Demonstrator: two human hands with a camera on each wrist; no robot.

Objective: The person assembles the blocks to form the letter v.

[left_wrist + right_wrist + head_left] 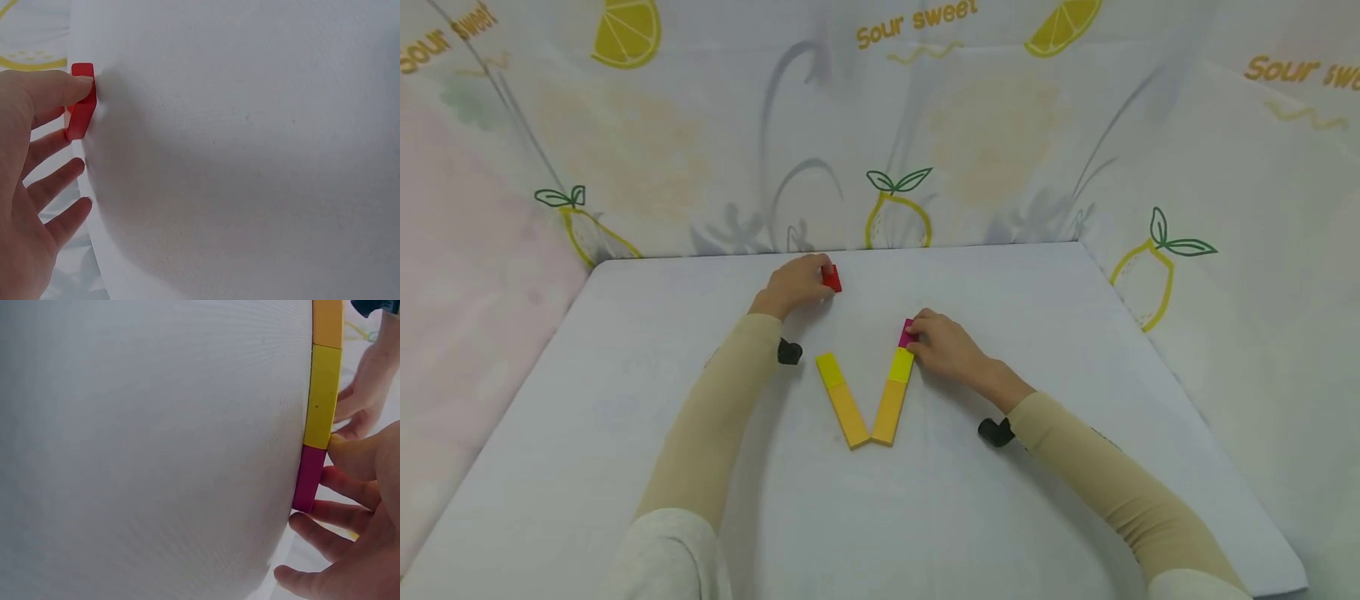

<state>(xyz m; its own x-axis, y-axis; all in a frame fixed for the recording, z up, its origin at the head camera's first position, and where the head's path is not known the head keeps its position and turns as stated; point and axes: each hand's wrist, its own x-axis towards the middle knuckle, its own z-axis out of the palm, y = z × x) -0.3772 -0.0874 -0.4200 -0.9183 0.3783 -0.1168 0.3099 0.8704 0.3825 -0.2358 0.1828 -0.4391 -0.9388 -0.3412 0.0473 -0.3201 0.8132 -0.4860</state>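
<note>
My left hand pinches a small red block near the table's far edge. In the left wrist view the thumb lies on the red block, and the other fingers are spread behind it. My right hand holds a magenta block by thumb and fingertips. That block touches a bright yellow block, which meets a longer orange block. A second row, yellow block and orange block, slants to the left. The two rows come together at their near ends in a V.
A white cloth covers the table. Behind it hangs a backdrop printed with lemons and lettering. A dark wrist camera sits under the left wrist and another dark camera under the right.
</note>
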